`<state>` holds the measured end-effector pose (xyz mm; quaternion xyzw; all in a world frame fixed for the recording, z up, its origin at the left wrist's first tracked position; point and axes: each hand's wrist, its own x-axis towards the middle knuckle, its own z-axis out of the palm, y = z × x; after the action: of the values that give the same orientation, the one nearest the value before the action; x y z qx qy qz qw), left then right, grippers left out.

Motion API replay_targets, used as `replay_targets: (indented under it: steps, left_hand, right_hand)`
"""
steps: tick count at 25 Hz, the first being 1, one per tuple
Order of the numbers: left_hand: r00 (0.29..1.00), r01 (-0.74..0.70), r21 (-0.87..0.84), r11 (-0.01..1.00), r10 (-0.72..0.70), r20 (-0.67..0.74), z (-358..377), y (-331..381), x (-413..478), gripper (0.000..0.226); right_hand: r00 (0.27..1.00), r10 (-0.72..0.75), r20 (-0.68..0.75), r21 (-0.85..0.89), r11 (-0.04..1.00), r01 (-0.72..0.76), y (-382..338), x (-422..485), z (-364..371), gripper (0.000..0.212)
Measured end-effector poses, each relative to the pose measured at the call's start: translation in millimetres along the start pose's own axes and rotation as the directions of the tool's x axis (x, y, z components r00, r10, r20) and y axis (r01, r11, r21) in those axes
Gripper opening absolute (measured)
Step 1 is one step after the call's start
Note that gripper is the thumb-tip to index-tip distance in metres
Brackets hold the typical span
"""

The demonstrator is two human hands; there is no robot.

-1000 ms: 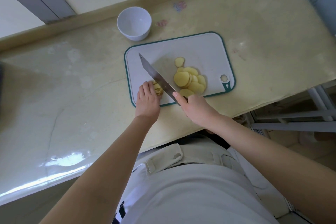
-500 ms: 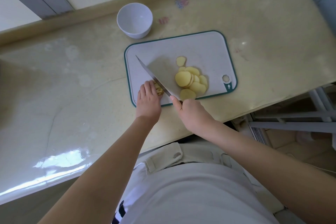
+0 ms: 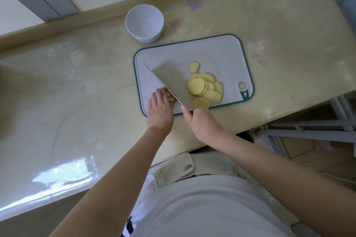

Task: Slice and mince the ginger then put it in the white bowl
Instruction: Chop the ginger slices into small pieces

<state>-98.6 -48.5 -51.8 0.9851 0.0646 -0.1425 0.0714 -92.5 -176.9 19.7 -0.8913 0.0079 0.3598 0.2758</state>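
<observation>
- Ginger piece: near-left corner of the cutting board, mostly hidden under fingers; placed close to the body, likely for a short reach
- Left hand: fingers curled and pressed down on the ginger piece, pinning it against the blade's push
- Knife: broad blade angled, edge touching the piece beside the fingertips
- Right hand: closed around the knife handle
- Cut slices: overlapping heap right of the blade, probably set aside for mincing
- White bowl: empty, on the desk just beyond the board's far-left corner, waiting for the mince
</observation>
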Motion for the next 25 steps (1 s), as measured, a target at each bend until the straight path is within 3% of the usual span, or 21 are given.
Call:
replay_targets:
  steps: [7,11,16,25]
  left_hand:
    - [0.996,-0.021,0.066,0.998,0.027,-0.091,-3,-1,1,0.044]
    - [0.996,-0.027,0.059,0.998,0.032,-0.084,-7,1,9,0.064]
    - [0.998,-0.059,0.007,0.998,0.059,-0.016,-13,3,19,0.060]
    - [1.000,-0.008,-0.153,0.988,0.005,-0.025,-23,-2,21,0.072]
  right_hand:
    - [1.000,-0.015,-0.012,0.064,0.998,0.016,9,12,-16,0.057]
    - [0.999,-0.042,0.004,0.071,0.997,0.042,12,11,-15,0.052]
    - [0.998,-0.055,-0.010,0.091,0.994,0.055,11,12,-18,0.055]
    - [0.995,-0.045,-0.092,0.123,0.991,0.056,9,5,-19,0.061]
